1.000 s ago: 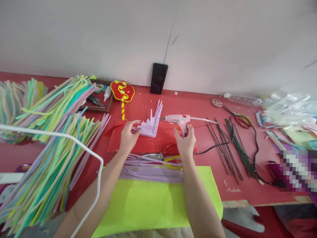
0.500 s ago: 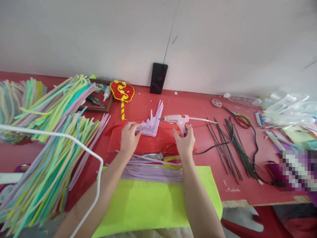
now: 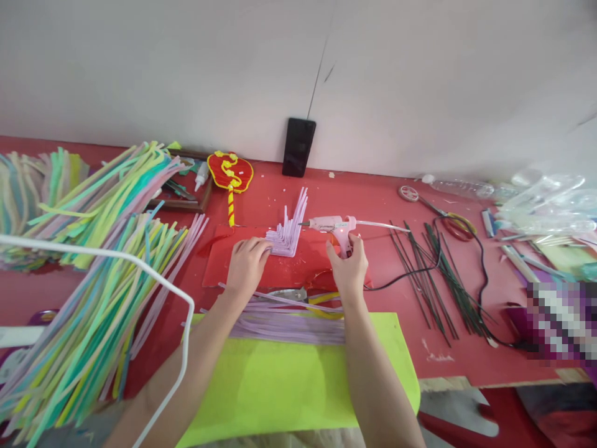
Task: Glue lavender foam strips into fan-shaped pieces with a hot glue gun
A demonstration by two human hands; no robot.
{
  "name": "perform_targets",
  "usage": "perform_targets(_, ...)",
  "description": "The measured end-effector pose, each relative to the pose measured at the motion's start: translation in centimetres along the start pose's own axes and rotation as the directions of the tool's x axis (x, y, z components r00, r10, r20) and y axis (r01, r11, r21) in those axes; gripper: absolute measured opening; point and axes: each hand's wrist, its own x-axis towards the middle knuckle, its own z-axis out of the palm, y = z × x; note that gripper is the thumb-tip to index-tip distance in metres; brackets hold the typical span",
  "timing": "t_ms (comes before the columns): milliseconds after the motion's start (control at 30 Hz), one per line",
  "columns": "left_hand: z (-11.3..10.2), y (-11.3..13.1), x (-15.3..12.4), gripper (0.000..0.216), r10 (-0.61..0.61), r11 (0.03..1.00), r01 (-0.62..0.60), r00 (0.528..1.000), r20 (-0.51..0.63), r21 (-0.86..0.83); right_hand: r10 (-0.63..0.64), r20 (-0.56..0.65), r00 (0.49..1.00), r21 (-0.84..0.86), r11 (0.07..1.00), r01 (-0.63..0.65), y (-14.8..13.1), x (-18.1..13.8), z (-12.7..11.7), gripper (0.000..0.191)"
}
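Observation:
My left hand rests palm down on a red mat, its fingertips pressing the left end of an L-shaped fan of lilac strips. My right hand is closed round the handle of a pink and white hot glue gun that stands on the mat. Its nozzle points left at the fan's upright arm. A glue stick juts out of the gun's back to the right.
Loose lilac strips and a lime-green sheet lie near me. Big bundles of pastel strips fill the left. Dark green wires, a black cord, scissors and plastic bags lie right. A black phone leans on the wall.
My left hand has slid right along the mat, closer against the lilac fan. My right hand and the glue gun have hardly moved.

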Motion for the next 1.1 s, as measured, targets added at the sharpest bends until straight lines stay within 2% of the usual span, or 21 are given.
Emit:
perform_targets(433,0.4,-0.1,-0.3,0.017,0.076,0.997,-0.077,0.996,0.036,0.014,0.0,0.008,1.0,-0.024,1.0,0.0,0.2,0.0,0.0,0.053)
perform_targets(767,0.4,0.0,-0.3,0.02,0.062,0.998,-0.062,0.997,0.046,-0.002,-0.002,0.004,1.0,-0.011,1.0,0.002,0.3,0.1,0.1,0.053)
perform_targets(1100,0.9,-0.5,-0.1,0.012,0.045,0.999,-0.043,0.996,0.074,-0.019,0.006,0.005,1.0,0.0,1.0,-0.006,0.4,0.2,0.1,0.053)
